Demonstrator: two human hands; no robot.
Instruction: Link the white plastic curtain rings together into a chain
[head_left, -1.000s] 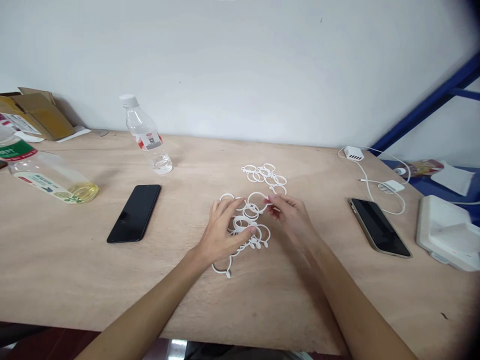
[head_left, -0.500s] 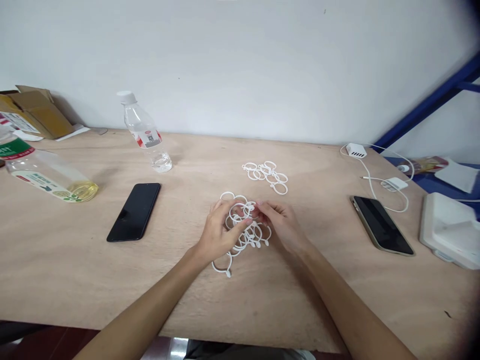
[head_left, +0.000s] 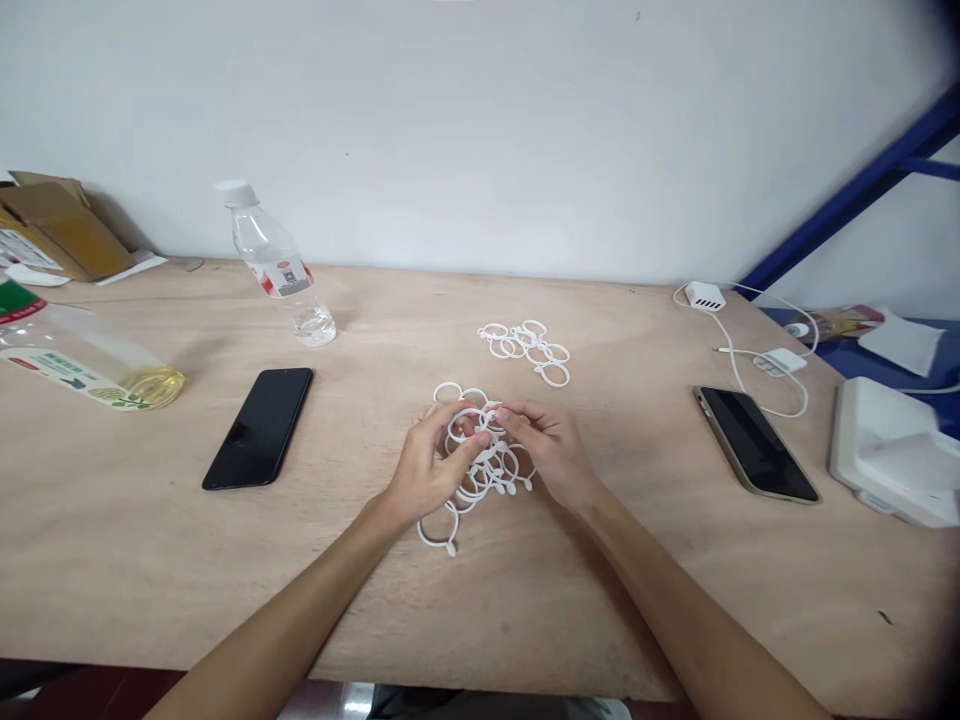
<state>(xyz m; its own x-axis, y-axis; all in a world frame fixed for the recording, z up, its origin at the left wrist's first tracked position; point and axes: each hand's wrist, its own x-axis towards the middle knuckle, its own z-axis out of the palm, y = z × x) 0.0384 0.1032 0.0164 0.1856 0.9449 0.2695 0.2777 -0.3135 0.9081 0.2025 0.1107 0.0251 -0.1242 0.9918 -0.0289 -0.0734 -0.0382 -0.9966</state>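
Over a loose pile of white plastic rings (head_left: 478, 482) at the middle of the table, my left hand (head_left: 431, 462) pinches one white ring (head_left: 466, 425) between thumb and fingers. My right hand (head_left: 546, 447) is closed, its thumb and fingertips on the small tab side of a white ring close to the left fingertips. Parts of the rings there are covered by the fingers. A second group of white rings (head_left: 529, 345) lies flat behind the hands, apart from the pile.
A black phone (head_left: 259, 430) and a water bottle (head_left: 281, 270) are on the left, with an oil bottle (head_left: 90, 360) and a cardboard box (head_left: 67, 225) beyond. Another phone (head_left: 757, 445), a white charger (head_left: 705, 296) with cables and a white device (head_left: 896, 450) are on the right.
The view has shifted slightly, so things sit a little further left. The thumb and fingers of both hands have moved slightly around the held rings; the ring groups look the same.
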